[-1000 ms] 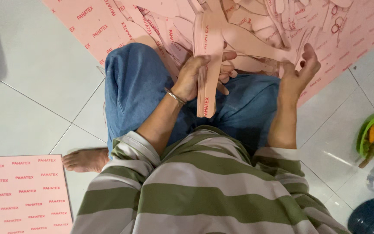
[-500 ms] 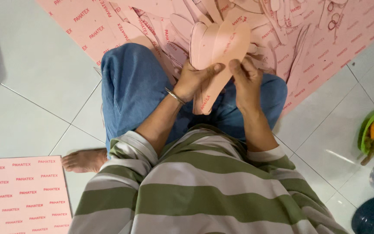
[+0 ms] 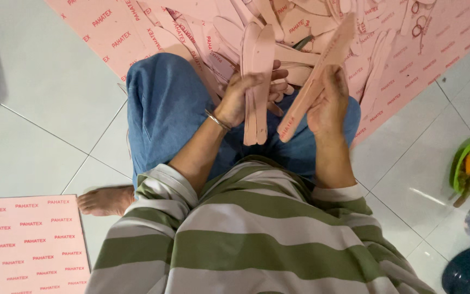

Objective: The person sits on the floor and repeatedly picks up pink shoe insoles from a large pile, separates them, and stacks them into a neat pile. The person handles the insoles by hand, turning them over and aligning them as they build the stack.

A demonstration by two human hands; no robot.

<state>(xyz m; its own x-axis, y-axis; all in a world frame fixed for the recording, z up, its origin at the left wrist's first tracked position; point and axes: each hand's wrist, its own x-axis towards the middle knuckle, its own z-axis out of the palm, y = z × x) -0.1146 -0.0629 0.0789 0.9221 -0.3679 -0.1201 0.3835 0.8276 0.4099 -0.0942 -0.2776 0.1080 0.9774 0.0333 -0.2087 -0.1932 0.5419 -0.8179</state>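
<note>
Two hands work over the lap of a person sitting on a tiled floor (image 3: 44,103). Nearest the body, the left hand (image 3: 246,95) closes its fingers around a stack of pink insoles (image 3: 258,81) standing on edge. Just beside it, the right hand (image 3: 330,103) grips a single pink insole (image 3: 316,81), tilted away. Beyond the fingertips lies a heap of cut pieces (image 3: 300,27) on a pink sheet (image 3: 110,32).

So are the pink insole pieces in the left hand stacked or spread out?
Stacked: the left hand grips the pink insole pieces together, edges aligned.
</note>
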